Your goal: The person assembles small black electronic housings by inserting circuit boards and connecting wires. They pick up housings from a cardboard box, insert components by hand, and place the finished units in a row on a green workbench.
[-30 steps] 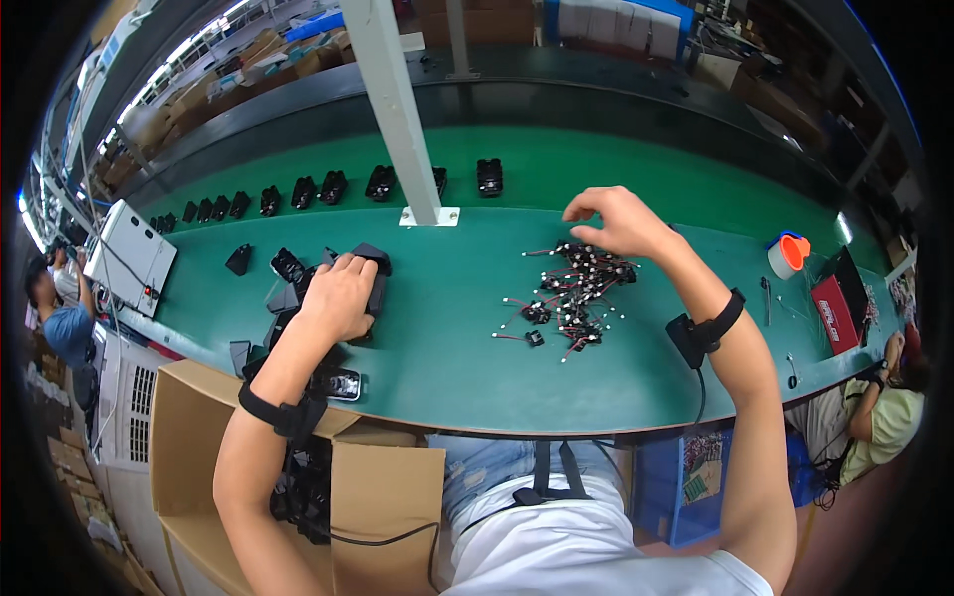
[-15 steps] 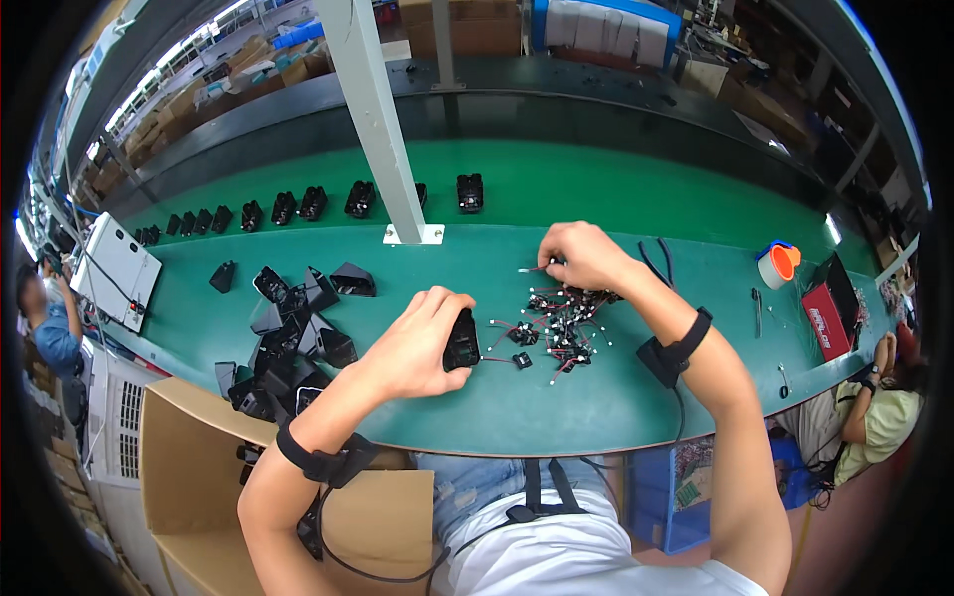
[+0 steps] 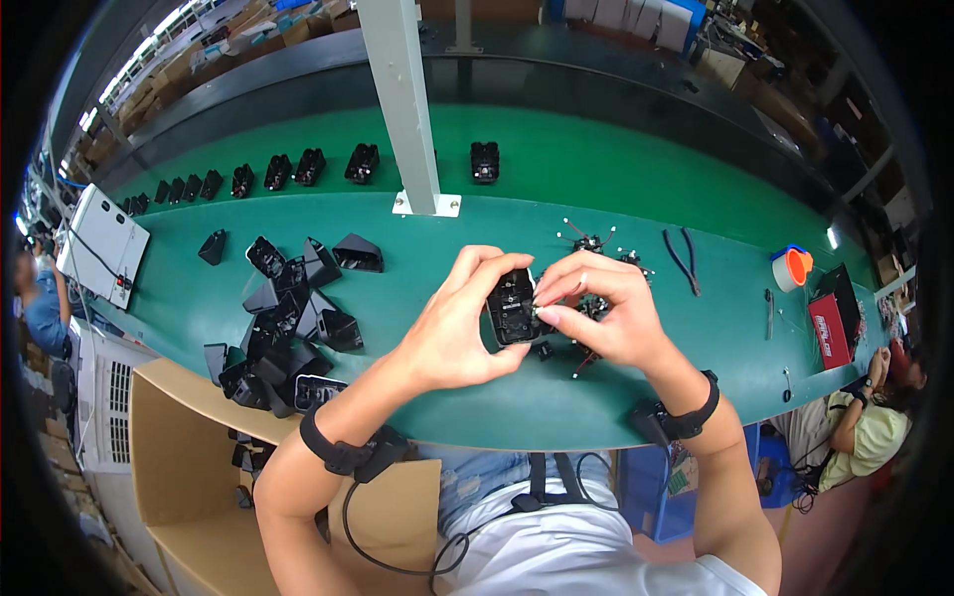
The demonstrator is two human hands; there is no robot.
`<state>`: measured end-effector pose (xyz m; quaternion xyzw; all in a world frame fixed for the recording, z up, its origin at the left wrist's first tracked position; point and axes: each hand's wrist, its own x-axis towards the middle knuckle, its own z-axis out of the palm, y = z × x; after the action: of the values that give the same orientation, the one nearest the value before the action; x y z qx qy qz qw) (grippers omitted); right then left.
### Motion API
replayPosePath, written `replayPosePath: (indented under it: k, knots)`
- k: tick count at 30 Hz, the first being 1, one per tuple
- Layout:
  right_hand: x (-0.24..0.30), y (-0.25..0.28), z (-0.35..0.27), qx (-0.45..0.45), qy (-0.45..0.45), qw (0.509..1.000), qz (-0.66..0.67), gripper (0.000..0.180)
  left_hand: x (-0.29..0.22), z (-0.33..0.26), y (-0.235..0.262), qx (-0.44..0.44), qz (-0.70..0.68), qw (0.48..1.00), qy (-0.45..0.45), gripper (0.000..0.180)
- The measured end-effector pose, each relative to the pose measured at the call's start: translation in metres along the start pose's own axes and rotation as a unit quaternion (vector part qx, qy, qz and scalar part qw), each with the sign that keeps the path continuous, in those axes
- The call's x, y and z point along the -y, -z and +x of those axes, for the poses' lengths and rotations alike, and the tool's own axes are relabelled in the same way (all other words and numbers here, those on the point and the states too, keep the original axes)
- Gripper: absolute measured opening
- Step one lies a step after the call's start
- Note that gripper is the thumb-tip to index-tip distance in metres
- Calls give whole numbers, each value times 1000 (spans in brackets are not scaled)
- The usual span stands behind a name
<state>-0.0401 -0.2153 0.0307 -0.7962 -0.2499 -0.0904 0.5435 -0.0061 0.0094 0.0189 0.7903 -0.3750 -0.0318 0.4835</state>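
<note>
My left hand (image 3: 452, 328) grips a black plastic housing (image 3: 514, 308), its open, hollow side facing up. At the housing's right edge, my right hand (image 3: 606, 310) pinches a small wired part (image 3: 538, 311) between thumb and fingers; most of it is hidden. Beneath and behind the right hand lies a pile of small black parts with thin wires and white connectors (image 3: 588, 242). To the left, a heap of black housings (image 3: 288, 298) covers part of the green table.
A row of black housings (image 3: 310, 167) stands along the green strip beyond a grey post (image 3: 402, 109). Pliers (image 3: 683, 261), an orange-and-white cup (image 3: 793, 268) and a red box (image 3: 830, 326) are on the right. An open cardboard box (image 3: 174, 447) sits at lower left. A person (image 3: 865, 427) is seated at far right.
My right hand has come from the wired-part pile, left and toward me, to the housing. My left hand has moved the housing right and slightly farther away. The view has shifted a little.
</note>
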Motion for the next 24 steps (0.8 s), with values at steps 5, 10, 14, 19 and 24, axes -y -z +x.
replayPosePath:
  k: [5,10,14,19,24]
  knots:
    - [-6,-12,-7,-52,60,995,-67,13,-4,0,-4,-45,1,999,-26,82]
    - [-8,-13,-8,-81,60,990,-99,12,8,-2,-10,-72,73,993,-50,86]
    - [1,-17,-8,-69,22,995,-67,11,10,-2,-9,-75,70,994,-35,87]
    - [-1,-12,-10,-46,33,994,-98,11,15,0,-11,-76,37,996,-22,90]
    - [-10,-12,-9,-56,5,996,-65,10,15,-1,-12,-68,62,996,-15,91]
